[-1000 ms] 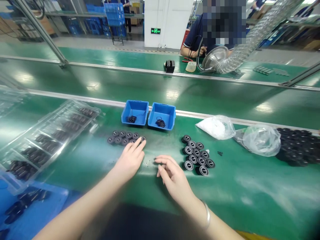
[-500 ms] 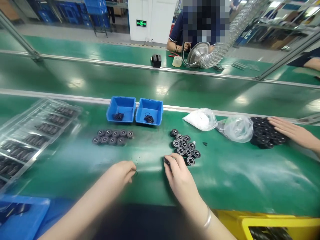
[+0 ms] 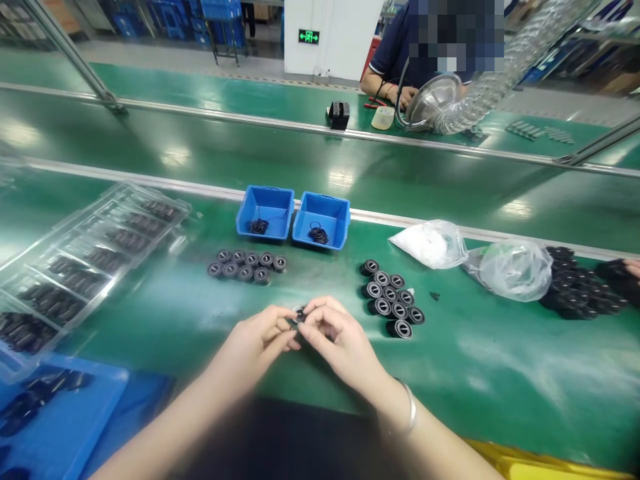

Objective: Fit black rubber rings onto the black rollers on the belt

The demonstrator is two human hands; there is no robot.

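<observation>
My left hand and my right hand meet over the near part of the green table. Between the fingertips of my right hand is a small round black cap. My left fingers are pinched against its near left side, on a thin black ring that is mostly hidden. Just right of my hands stands a group of round black caps, each with a slotted top. Farther left lies a second group of such caps. Behind it, two blue bins hold thin black rings.
At left lies a clear compartment tray of black parts, with a blue tray nearer. Toward the right are bags, piled black parts and another person's hand. A yellow bin is at lower right.
My right hand has brought a cap leftward from the group on the right. My left hand has moved right to meet it. The view has shifted, and the other person's hand has drawn away rightward.
</observation>
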